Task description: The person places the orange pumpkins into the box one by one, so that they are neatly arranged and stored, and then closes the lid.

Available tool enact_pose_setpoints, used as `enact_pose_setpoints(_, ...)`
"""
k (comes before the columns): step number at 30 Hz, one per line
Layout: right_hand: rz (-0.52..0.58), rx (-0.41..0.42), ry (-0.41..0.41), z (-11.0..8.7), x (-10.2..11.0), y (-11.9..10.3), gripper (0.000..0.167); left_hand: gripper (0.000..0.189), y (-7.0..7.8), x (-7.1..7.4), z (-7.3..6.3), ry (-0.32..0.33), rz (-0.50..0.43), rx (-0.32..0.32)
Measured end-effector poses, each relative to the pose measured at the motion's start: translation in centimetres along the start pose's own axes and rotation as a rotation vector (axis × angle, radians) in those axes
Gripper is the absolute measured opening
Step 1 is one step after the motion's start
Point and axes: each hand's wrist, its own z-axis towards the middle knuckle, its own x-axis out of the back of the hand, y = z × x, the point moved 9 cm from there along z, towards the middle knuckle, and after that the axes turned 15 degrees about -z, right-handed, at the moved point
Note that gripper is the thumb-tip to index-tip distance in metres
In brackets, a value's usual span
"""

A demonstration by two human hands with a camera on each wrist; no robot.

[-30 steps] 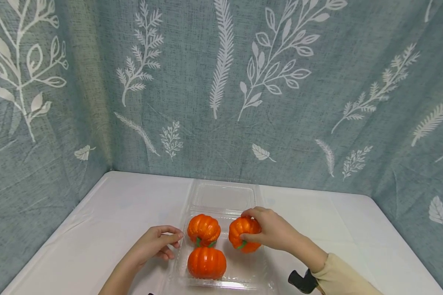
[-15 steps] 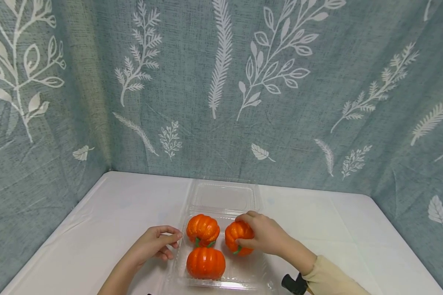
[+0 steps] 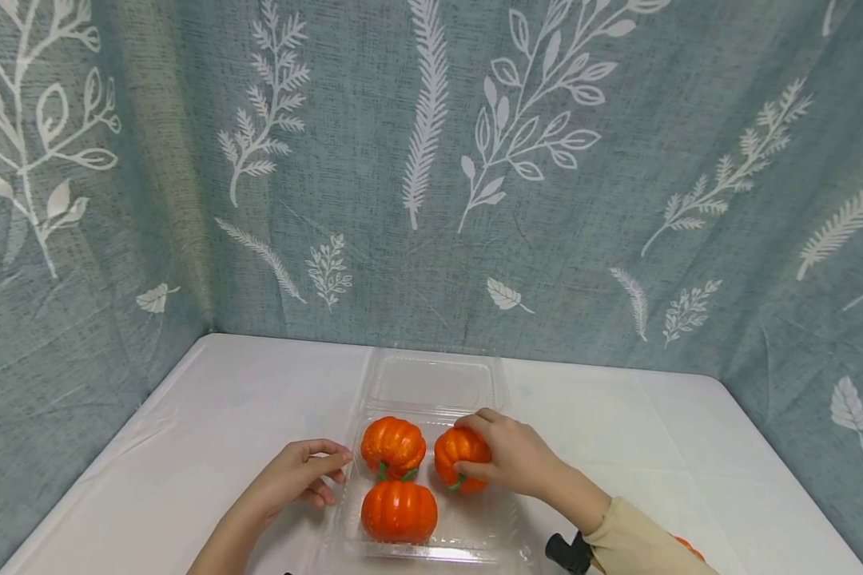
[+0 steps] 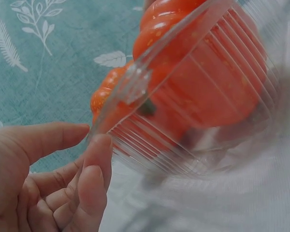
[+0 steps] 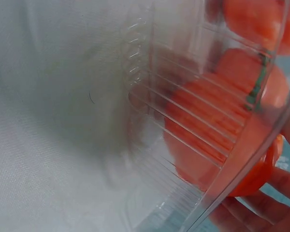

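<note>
An open clear plastic clamshell container (image 3: 475, 531) lies on the table with its lid (image 3: 435, 382) folded back. My right hand (image 3: 514, 454) grips a small orange toy pumpkin (image 3: 455, 457) at the container's right back; the right wrist view shows that pumpkin (image 5: 203, 130) through the clear wall, fingers around its far side. Two other pumpkins sit on the left: one at the back (image 3: 393, 444), one in front (image 3: 399, 511). At the left rim, my left hand (image 3: 298, 473) pinches the edge between thumb and finger, seen closer in the left wrist view (image 4: 53, 179).
A white-covered table (image 3: 259, 383) lies under everything. Behind it and at both sides hangs a blue-green curtain (image 3: 374, 271) with white leaf prints. Part of another orange object (image 3: 689, 548) shows behind the right sleeve. A black wrist device (image 3: 570, 553) sits below the right forearm.
My right hand has moved left and slightly down with its pumpkin, closer to the other two. The left hand stays at the rim. An orange edge has appeared behind the right sleeve.
</note>
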Motion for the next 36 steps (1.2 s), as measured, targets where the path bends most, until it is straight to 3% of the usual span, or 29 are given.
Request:
enact_pose_setpoints(6, -0.011, 0.029, -0.005, 0.09, 0.01, -0.11, 0.045, 0.046, -0.37, 0.22, -0.18, 0.008, -0.001, 0.021)
enact_pose_setpoints(17, -0.002, 0.094, -0.037, 0.18, 0.11, 0.01, 0.049, 0.042, -0.68, -0.12, -0.11, -0.047, -0.033, 0.023)
enact_pose_setpoints(26, 0.064, 0.145, -0.032, 0.37, 0.5, 0.0, 0.047, 0.042, -0.77, -0.02, -0.06, -0.04, -0.041, 0.022)
enact_pose_setpoints(36, 0.116, 0.089, -0.031, 0.3, 0.48, 0.51, 0.05, 0.043, -0.6, -0.13, -0.2, -0.041, -0.044, 0.027)
